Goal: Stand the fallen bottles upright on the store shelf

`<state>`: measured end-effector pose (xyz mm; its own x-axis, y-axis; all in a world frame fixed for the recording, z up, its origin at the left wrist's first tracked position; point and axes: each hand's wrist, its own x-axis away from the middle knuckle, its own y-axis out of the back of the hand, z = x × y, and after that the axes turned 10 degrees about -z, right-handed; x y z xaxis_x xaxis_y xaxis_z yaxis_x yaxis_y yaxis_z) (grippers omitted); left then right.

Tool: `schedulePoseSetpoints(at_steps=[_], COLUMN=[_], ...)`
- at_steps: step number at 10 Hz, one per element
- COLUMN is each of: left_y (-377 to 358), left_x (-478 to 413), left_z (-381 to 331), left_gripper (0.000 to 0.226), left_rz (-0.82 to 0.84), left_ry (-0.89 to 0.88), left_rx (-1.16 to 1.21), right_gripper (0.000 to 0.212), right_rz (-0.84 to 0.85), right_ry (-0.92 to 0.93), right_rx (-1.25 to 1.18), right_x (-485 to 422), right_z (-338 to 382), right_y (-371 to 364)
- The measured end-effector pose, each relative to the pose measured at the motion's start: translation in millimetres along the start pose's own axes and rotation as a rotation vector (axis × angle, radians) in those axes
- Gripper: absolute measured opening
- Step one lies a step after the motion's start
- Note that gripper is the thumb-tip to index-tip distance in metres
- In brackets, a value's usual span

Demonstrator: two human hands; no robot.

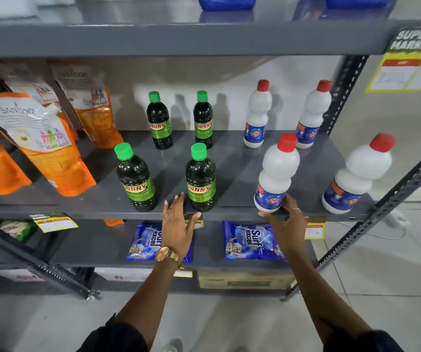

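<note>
two bare forearms reach up to the grey shelf (229,171) | left hand (179,224) spread wide, empty, beside a green-capped sunny bottle (200,177) | right hand (289,219) loosely cups the base of a red-capped white bottle (276,174), likely steadying it near the front edge | all eight bottles upright, none lying down

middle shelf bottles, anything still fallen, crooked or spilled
Nothing stands out. All four green-capped Sunny bottles and all four red-capped white bottles stand upright on the grey shelf, with no spill visible. Both the left hand and the right hand are open at the shelf edge.
</note>
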<state>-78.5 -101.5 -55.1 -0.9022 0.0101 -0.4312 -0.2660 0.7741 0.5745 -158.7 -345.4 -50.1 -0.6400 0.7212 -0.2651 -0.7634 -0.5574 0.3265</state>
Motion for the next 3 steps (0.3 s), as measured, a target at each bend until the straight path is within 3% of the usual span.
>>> schedulePoseSetpoints(at_steps=[3], left_y=[2.5], left_x=[-0.4], left_z=[0.1], left_gripper=[0.071], left_rz=[0.088], left_ry=[0.04], left_rx=[-0.014], right_gripper=[0.07], right_rz=[0.016], right_ry=[-0.014], right_rx=[-0.054], right_x=[-0.8], right_z=[5.9], right_y=[3.7])
